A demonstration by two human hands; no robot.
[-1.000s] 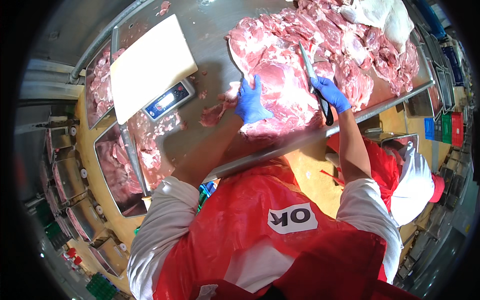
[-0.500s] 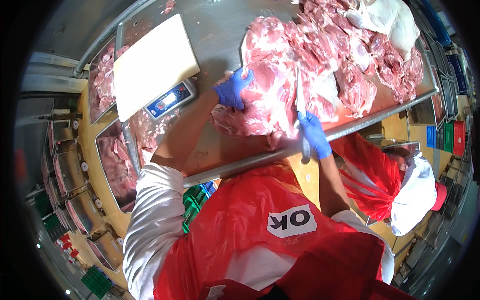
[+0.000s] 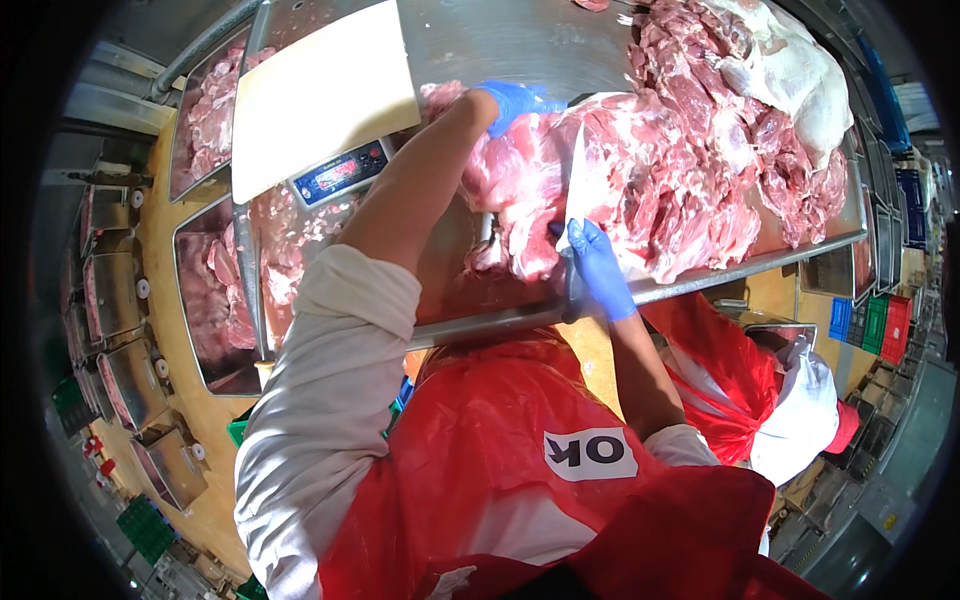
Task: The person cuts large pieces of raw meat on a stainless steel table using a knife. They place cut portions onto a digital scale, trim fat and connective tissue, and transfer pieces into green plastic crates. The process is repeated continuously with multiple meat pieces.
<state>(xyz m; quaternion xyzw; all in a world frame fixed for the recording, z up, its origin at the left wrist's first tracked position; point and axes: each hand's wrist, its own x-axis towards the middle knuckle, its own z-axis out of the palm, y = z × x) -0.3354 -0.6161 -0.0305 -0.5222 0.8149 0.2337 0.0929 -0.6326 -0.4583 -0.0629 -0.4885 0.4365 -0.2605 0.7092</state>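
You have one knife [image 3: 577, 180], one pale cutting board [image 3: 325, 95] over one digital scale [image 3: 342, 173], and two metal tubs [image 3: 190, 305] at left. Since half a second ago, your left hand [image 3: 512, 103] has gone from the left to the far edge of the raw meat piece [image 3: 515, 180], near the middle of the surface [image 3: 500, 50]; its fingers stretch rightward, grip unclear. Your right hand [image 3: 597, 265] holds the knife, blade pointing far.

The single wide fisheye view looks steeply down and forward from head height over the shiny red plastic apron [image 3: 480, 420], close up at lower middle; the grey metal bench [image 3: 500, 50] spans the upper frame, farther off, with surroundings curving outward.
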